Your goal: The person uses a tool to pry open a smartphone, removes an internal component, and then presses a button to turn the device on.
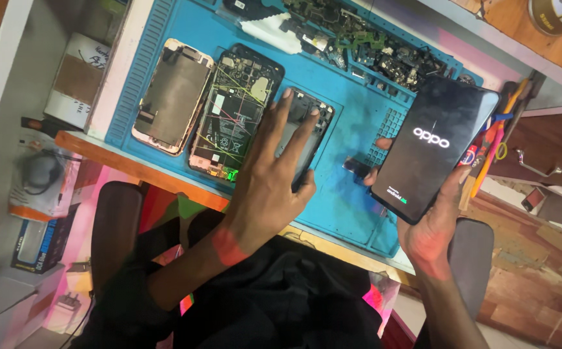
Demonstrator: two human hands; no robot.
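Note:
My right hand [428, 223] holds a black smartphone [433, 145] upright off the desk, its dark screen lit with a white logo. My left hand [269, 174] lies spread on a phone frame [316, 119] on the blue repair mat [352, 110], fingers apart over it. Left of that hand lies an opened phone [232, 113] with its circuit board and coloured wires showing. Further left lies a phone housing [172, 95] with a rose-gold rim.
Several small phone parts and boards [371, 48] are heaped at the mat's far edge, beside a white cloth [271, 32]. Tools with coloured handles [497, 142] stand right of the mat. Boxes [77, 77] lie left of the desk. A chair arm [116, 226] is below.

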